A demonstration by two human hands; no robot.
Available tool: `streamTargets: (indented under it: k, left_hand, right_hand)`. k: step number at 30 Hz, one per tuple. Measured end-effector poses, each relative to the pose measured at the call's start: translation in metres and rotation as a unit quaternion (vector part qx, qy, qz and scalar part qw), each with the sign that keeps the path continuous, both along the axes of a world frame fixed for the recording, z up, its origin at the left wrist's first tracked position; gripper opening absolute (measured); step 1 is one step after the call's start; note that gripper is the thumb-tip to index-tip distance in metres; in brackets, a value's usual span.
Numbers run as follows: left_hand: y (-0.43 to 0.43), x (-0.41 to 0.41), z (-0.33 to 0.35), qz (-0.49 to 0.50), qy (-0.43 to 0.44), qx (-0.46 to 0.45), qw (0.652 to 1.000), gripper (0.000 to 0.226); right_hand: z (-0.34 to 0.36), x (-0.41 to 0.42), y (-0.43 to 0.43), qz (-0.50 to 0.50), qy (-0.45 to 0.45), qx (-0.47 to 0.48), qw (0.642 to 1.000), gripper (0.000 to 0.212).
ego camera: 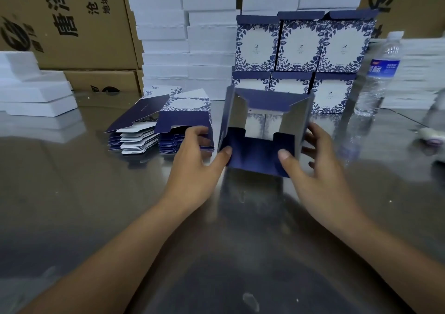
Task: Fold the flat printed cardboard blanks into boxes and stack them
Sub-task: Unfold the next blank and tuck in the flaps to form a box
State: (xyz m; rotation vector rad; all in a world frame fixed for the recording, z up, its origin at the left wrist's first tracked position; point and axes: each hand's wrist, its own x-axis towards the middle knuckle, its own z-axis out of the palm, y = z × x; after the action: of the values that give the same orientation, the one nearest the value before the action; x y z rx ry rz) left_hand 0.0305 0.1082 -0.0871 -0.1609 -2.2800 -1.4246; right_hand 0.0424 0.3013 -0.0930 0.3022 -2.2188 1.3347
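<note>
A half-formed blue and white printed box is held above the shiny table, its open end facing me with its flaps spread. My left hand grips its left wall, thumb on the near blue flap. My right hand grips its right wall, thumb on the same flap. Two piles of flat printed blanks lie on the table to the left. Several finished floral boxes stand stacked in two rows behind the held box.
A clear water bottle stands at the right. White foam blocks sit at far left, and tall stacks of white boxes line the back. Large brown cartons stand behind them. A small pale object lies at the right edge.
</note>
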Motion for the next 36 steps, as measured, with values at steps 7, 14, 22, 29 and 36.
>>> streamTargets:
  k: [7, 14, 22, 29, 36]
  left_hand:
    - [0.007, 0.013, 0.009, -0.08, 0.099, 0.065, 0.99, 0.066]
    - [0.006, 0.016, 0.013, -0.155, 0.059, 0.095, 0.982, 0.082]
    - [0.007, 0.015, 0.017, -0.137, 0.073, 0.172, 0.973, 0.04]
    - [0.012, 0.018, 0.017, -0.152, 0.084, 0.177, 0.969, 0.033]
    - [0.016, 0.024, 0.016, -0.146, 0.082, 0.173, 0.971, 0.039]
  right_hand:
    - [0.006, 0.008, -0.001, 0.023, 0.076, 0.159, 0.984, 0.103]
    - [0.004, 0.003, 0.008, 0.146, 0.024, 0.092, 0.985, 0.117]
    - [0.005, 0.001, 0.003, 0.12, 0.096, -0.039, 0.987, 0.048]
    - [0.006, -0.001, 0.006, 0.062, 0.117, -0.04, 0.99, 0.028]
    - [0.002, -0.007, 0.011, -0.036, 0.114, 0.062, 0.991, 0.035]
